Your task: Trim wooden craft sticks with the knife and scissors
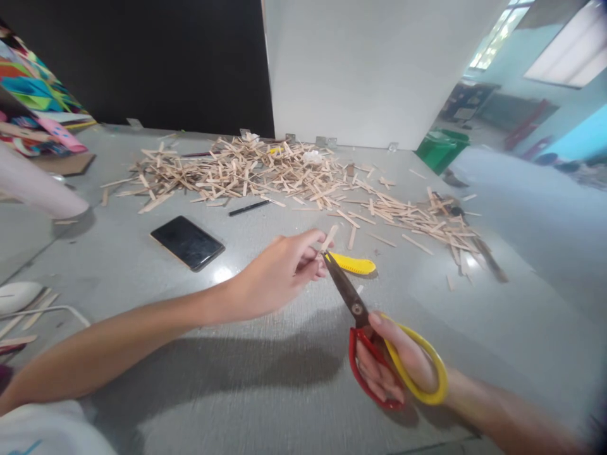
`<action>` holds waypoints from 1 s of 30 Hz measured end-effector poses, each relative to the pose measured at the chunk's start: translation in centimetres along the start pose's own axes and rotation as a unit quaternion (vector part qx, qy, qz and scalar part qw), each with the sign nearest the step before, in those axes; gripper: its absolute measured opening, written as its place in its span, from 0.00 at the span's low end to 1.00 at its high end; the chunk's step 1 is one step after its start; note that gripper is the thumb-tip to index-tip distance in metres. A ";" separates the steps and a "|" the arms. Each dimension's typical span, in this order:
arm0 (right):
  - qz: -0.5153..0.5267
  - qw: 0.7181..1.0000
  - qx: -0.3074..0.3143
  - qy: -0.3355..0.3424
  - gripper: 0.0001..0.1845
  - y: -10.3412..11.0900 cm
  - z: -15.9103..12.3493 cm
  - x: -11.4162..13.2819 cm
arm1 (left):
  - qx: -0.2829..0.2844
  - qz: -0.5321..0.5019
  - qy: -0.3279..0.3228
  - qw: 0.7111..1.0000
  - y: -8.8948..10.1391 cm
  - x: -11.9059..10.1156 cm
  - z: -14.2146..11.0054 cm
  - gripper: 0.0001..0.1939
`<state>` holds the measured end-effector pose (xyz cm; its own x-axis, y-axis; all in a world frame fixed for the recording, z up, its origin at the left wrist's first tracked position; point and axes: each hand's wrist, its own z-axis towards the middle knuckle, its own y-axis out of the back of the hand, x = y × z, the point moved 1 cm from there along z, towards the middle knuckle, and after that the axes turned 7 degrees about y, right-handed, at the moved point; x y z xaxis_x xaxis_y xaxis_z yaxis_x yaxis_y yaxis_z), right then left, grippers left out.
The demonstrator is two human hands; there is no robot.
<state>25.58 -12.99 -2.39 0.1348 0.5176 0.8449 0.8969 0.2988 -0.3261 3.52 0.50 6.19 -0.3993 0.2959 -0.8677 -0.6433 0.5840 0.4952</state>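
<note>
- At the far left I record a pale tube (42,183) slanting over the table (227,414); below it lies a white rounded object (19,297), loose sticks beside it.
- Phone (187,243): flat, screen up and dark, to the left of the left hand and well apart from it.
- Pile (237,170): wooden sticks, heaped in front of the black panel (180,63) and white panel (370,69), thinning out rightward.
- Pen (249,207): dark, lying just in front of the pile.
- Left hand (284,272): fingers pinching one stick (331,235), which tilts up to the right above the table.
- Yellow tool (353,264): lying on the table, behind the blades from my view.
- Scissors (357,308): tips at the stick's lower end (whether they bite into it, I cannot tell on my feed).
- Right hand (403,354): grasping the scissors, thumb through the yellow loop, fingers through the red.
- Green bin (441,150): beyond the table's far edge, at right.
- Dark strip (488,256): at the far right, beside scattered sticks.
</note>
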 end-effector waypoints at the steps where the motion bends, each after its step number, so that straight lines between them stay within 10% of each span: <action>1: -0.005 1.000 -0.004 -0.001 0.45 -0.1 0.0 0.0 | 0.005 -0.019 0.006 1.000 0.0 0.0 0.1 0.05; 30: -0.148 0.987 -0.036 0.055 0.42 -0.7 -0.1 1.5 | 0.040 -0.041 0.026 0.998 0.4 -0.3 -0.1 0.03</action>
<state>25.23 -12.51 -0.80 -0.0961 0.3254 0.9407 0.9312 0.3633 -0.0305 3.29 0.59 6.63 -0.3824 0.2063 -0.9007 -0.6217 0.6637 0.4160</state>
